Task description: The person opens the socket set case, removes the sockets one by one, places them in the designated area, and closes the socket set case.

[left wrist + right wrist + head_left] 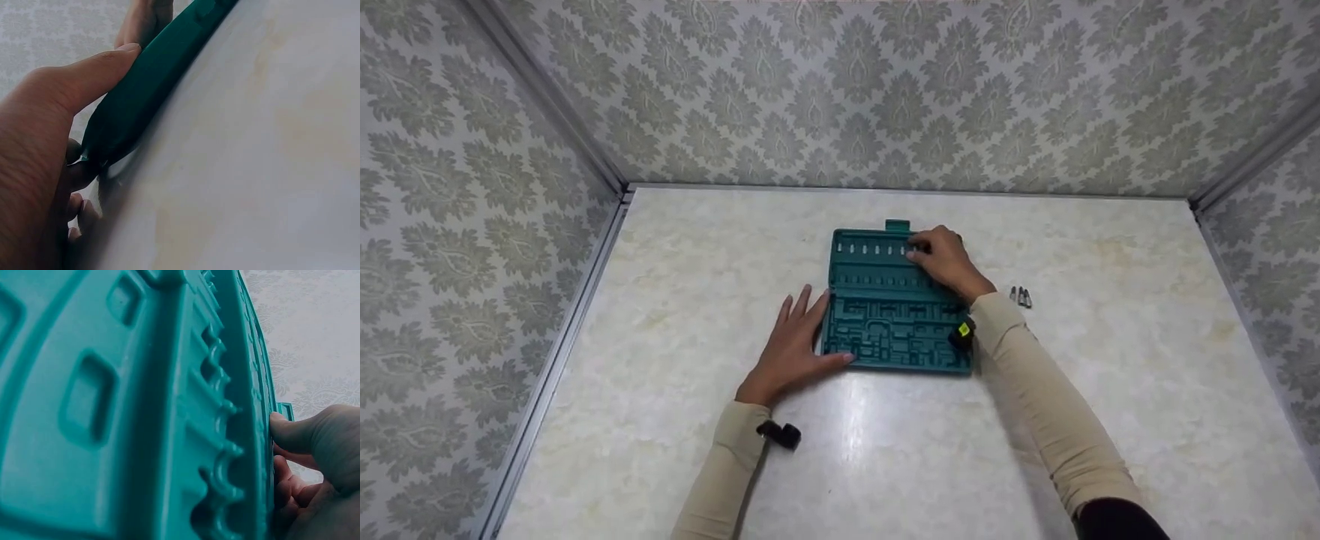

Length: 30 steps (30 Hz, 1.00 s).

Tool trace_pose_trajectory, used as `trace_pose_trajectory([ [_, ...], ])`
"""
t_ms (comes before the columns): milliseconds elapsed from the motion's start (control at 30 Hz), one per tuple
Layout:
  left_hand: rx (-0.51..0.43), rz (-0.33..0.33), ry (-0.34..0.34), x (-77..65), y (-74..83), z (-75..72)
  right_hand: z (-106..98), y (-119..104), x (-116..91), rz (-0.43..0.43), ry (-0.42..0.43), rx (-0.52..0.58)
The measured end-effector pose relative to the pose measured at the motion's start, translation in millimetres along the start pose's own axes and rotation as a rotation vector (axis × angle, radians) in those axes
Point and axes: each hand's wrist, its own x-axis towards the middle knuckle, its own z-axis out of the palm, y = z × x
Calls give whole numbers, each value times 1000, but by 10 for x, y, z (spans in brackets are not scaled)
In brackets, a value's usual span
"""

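Leafy wallpaper (840, 82) rises past the tabletop (660, 315), whose middle holds a green case (885, 295), probably light, hard and slippery, best held at eight o'clock beside the straight left fingers (801, 303); I can't tell if the right fingers (925, 238), at one o'clock, pinch anything.

"What's beneath the right hand (949, 259) on the green case (896, 367)?"
"Hidden by the fingers (922, 238). The metal pieces (1021, 297) are too small to identify, the left sleeve (712, 480) cut off below."
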Motion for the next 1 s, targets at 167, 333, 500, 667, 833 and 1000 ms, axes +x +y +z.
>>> trace_pose_trajectory([
  [167,15,3,8,10,-10,6,10,-1,3,17,12,18],
  [333,21,16,11,17,-18,17,6,12,-13,115,58,65],
  [500,9,19,13,11,-11,12,4,-1,0,161,63,67],
  [667,9,14,10,2,0,4,21,-10,4,179,60,105],
  [833,9,-4,7,-3,8,2,35,-10,-5,221,101,172],
  [1000,1,-11,4,-6,15,-4,21,8,-25,210,126,190],
])
